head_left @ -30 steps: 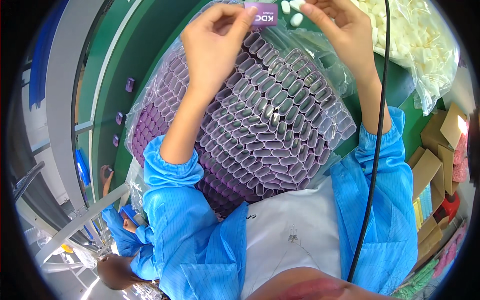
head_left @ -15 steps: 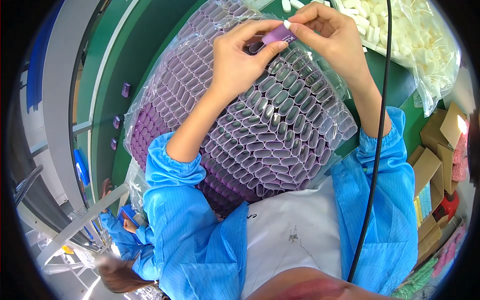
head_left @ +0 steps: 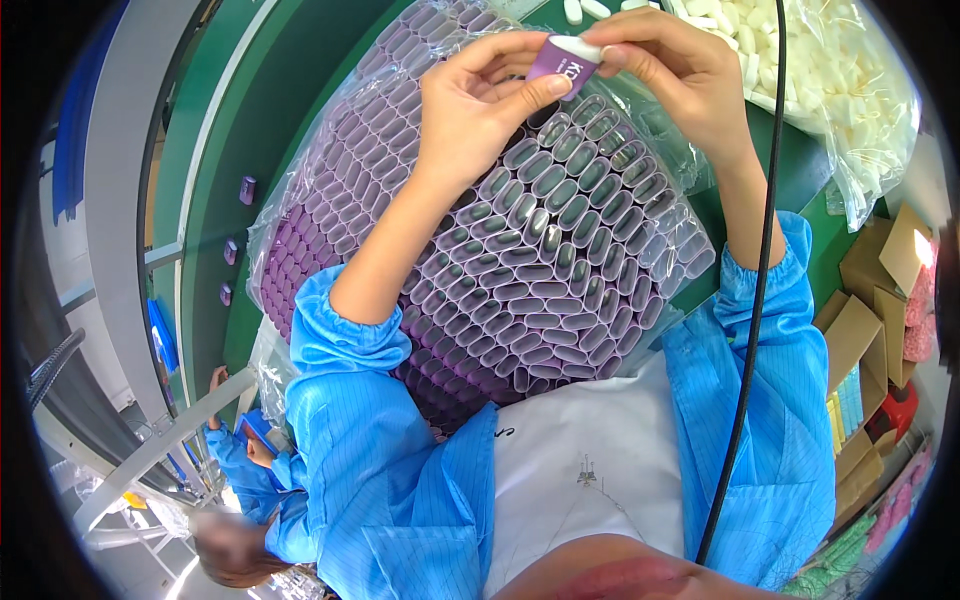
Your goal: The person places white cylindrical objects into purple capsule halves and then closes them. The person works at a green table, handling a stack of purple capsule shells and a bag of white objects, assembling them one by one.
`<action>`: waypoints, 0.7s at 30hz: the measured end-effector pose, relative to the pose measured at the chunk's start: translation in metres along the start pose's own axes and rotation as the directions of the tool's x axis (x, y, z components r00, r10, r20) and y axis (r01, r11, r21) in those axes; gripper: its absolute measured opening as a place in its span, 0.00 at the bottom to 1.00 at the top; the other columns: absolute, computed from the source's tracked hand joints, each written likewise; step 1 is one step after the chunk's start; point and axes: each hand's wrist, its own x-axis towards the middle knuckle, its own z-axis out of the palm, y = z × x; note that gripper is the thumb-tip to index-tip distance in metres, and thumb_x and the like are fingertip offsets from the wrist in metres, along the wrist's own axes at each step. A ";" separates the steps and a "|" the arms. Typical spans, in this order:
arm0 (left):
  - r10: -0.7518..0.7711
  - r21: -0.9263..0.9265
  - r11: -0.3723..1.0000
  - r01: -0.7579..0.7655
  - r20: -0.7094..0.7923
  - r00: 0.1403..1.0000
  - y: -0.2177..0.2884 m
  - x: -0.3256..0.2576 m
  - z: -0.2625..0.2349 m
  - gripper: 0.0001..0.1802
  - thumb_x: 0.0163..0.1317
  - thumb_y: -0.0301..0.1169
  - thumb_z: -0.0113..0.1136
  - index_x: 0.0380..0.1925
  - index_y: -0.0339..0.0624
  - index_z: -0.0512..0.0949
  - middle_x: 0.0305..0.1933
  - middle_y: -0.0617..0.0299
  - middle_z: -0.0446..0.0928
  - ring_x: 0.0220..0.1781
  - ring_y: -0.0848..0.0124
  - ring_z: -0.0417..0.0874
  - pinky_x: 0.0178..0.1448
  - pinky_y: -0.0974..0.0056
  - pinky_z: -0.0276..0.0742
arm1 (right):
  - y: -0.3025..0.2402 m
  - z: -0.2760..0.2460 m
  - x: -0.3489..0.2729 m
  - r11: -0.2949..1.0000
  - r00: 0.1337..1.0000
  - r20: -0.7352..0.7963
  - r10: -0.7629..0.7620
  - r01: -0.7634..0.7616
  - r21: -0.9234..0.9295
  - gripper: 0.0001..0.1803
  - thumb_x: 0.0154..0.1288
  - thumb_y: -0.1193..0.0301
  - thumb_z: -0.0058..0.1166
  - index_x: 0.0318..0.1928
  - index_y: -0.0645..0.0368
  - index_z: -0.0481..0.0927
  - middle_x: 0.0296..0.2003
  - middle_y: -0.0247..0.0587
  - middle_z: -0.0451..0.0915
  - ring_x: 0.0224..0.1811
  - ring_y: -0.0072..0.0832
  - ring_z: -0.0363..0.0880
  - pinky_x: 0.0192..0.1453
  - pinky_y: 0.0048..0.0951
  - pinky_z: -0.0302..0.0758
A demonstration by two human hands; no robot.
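Broadly, from the biggest thing down to the smallest:

Green surface [head_left: 230,150]: a long green belt-like band that runs up the left of the view and under the work; a few small purple pieces [head_left: 247,190] sit on it, well apart from the hands.

Bag of purple tubes [head_left: 540,260]: a clear plastic bag packed tight with open-ended purple oval sleeves, standing on end like a honeycomb — it fills the middle of the view, resting against the person's lap and the green surface.

Bag of white pieces [head_left: 850,90]: a clear bag of small white plugs at upper right, just beyond the right wrist.

Cardboard boxes [head_left: 870,320]: open brown boxes at the right edge, with coloured packs inside.

Co-worker [head_left: 250,470]: another person in a blue coat at lower left, well apart from the work.

Black cable [head_left: 760,260]: hangs down across the right forearm and blue sleeve.

Left hand [head_left: 475,105]: raised above the tube bag, thumb and fingers closed narrowly on the lower end of the purple sleeve.

Right hand [head_left: 680,70]: fingertips pinched on the upper end of the same piece, at the white cap.

Purple sleeve [head_left: 555,62]: one small purple oval sleeve held between both hands above the far edge of the tube bag — a white cap [head_left: 578,45] sits at its top end.
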 end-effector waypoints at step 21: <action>-0.188 0.563 0.618 0.549 -0.572 0.798 0.038 -0.048 -0.342 0.20 0.64 0.28 0.55 0.56 0.33 0.72 0.52 0.54 0.77 0.53 0.69 0.77 0.57 0.67 0.71 | 0.026 -0.015 0.014 0.824 1.000 -0.030 0.004 -0.020 -0.567 0.09 0.56 0.80 0.53 0.38 0.62 0.80 0.32 0.42 0.78 0.35 0.33 0.77 0.41 0.31 0.74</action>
